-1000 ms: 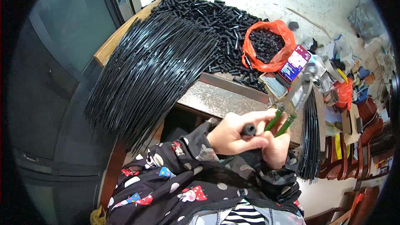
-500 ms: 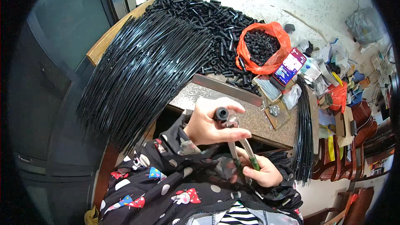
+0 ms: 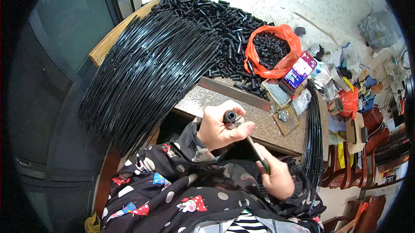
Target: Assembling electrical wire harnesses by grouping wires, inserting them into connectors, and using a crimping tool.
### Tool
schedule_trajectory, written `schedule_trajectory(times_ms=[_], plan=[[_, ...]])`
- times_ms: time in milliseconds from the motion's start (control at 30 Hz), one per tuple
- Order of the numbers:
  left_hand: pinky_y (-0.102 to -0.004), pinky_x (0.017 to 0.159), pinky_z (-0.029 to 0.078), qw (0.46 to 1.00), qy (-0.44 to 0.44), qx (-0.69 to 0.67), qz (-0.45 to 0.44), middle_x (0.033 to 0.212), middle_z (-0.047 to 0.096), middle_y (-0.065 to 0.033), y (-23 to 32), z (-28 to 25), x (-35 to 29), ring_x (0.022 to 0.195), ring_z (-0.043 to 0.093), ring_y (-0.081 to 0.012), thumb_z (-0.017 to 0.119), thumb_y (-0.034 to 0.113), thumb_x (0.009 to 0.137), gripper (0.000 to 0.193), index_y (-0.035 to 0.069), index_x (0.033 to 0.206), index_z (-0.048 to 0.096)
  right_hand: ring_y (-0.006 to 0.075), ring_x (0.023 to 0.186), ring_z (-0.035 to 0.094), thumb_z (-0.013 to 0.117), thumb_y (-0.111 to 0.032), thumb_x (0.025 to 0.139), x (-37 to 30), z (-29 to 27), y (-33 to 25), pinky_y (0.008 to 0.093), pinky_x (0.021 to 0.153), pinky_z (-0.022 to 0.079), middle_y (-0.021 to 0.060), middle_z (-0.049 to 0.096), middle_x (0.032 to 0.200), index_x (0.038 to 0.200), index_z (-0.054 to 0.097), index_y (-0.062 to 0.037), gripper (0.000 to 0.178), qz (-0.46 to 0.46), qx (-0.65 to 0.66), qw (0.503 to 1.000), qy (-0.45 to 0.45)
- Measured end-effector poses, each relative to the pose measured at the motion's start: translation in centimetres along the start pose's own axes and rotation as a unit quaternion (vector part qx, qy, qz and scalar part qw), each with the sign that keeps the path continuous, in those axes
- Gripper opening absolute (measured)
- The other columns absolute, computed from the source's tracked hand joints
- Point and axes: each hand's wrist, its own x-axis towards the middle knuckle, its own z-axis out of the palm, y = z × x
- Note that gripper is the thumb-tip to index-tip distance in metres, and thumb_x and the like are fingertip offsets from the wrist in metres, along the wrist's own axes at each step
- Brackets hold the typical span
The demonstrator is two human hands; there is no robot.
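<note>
My left hand (image 3: pixel 218 126) is closed round a short black tube (image 3: pixel 231 116), its round hollow end facing up. Below and right of it, my right hand (image 3: pixel 277 177) grips a metal pliers-like tool with green grips (image 3: pixel 264 165). The tool's shiny shaft (image 3: pixel 255 147) runs up toward my left hand. Its working end is hidden there, so I cannot tell whether it touches the tube. Both hands are in front of the speckled tabletop's near edge.
Left lies a broad heap of thin black rods (image 3: pixel 147 73); behind are many black tubes (image 3: pixel 212 17) and an orange bag (image 3: pixel 283 69) of small black parts. A metal bar (image 3: pixel 235 93) lies ahead. Right are a phone (image 3: pixel 299 71), small trays (image 3: pixel 276 91) and more rods (image 3: pixel 312 133).
My right hand has moved slightly right and down. The tool's two arms, spread before, now appear as one line. My left hand's fingers have closed in more around the tube.
</note>
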Motion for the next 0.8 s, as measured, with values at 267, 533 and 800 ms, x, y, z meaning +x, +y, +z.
schedule_trajectory(times_ms=[267, 533, 800], plan=[[-0.0166, 0.043, 0.027, 0.987, 0.054, -0.153, 0.01, 0.054, 0.044, 0.0065, 2.1, 0.1, -0.2, 0.047, 0.036, 0.0004, 0.07, 0.008, 0.065, 0.027, -0.003, 0.086, 0.055, 0.0146, 0.085, 0.055, 0.044, 0.005, 0.079, 1.0, 2.1, -0.8, 0.024, 0.077, 0.042, 0.013, 0.057, 0.096, 0.126, 0.035, -0.0015, 0.048, 0.021, 0.228, 0.972, -0.049], [-0.0151, 0.047, 0.029, 0.982, 0.106, -0.143, 0.066, 0.067, 0.05, 0.0024, 1.5, 1.0, -0.8, 0.053, 0.037, -0.0002, 0.066, 0.005, 0.067, 0.026, -0.002, 0.088, 0.053, 0.0282, 0.101, 0.054, 0.05, 0.006, 0.077, 0.9, 3.4, -1.4, 0.0269, 0.083, 0.041, 0.0217, 0.052, 0.109, 0.123, 0.039, -0.0008, 0.049, 0.008, 0.157, 0.987, 0.013], [-0.0158, 0.045, 0.026, 0.993, 0.048, -0.09, 0.064, 0.06, 0.046, 0.0045, 1.0, -0.4, -0.4, 0.049, 0.035, -0.0002, 0.074, 0.015, 0.061, 0.04, -0.004, 0.09, 0.052, 0.0289, 0.081, 0.06, 0.054, 0.005, 0.074, 0.8, 2.8, -1.3, 0.0273, 0.073, 0.045, 0.0207, 0.056, 0.093, 0.122, 0.042, -0.0026, 0.05, 0.004, 0.096, 0.995, 0.034]])
